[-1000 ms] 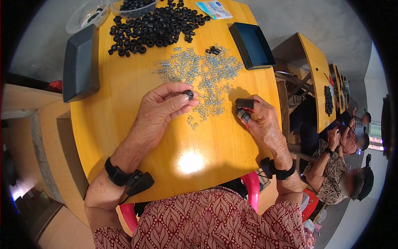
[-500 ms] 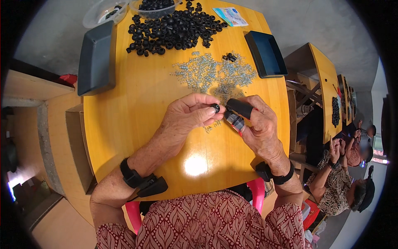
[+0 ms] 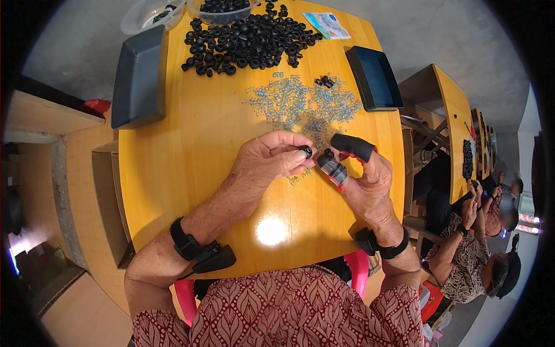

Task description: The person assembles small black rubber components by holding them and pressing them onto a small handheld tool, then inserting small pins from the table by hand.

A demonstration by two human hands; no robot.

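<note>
Rubber grommet, small, black and ring-shaped, sits pinched at the fingertips of the left hand, just left of centre frame above the yellow table. It looks light and somewhat soft, so I judge it would squash a little under pressure and could roll or spring away if held loosely; a fingertip pinch across its outer rim, as here, seems the surest hold.

Just right of it, the right hand is closed around a short dark tool with a red and grey tip, its thumb in a black finger cover. The tool's tip points toward the grommet and is very near it; whether they touch I cannot tell. The tool appears stiff and easy to hold along its body.

Both wrists carry black straps, at lower left and lower right of centre.

Further up the table lies a scatter of tiny silvery metal parts, light and likely slippery to pick singly. Beyond that, at the top of the frame, spreads a heap of black grommets, with a clear bowl holding more. A dark tray lies at upper left, another dark tray at upper right. Other people work at tables along the right edge.
</note>
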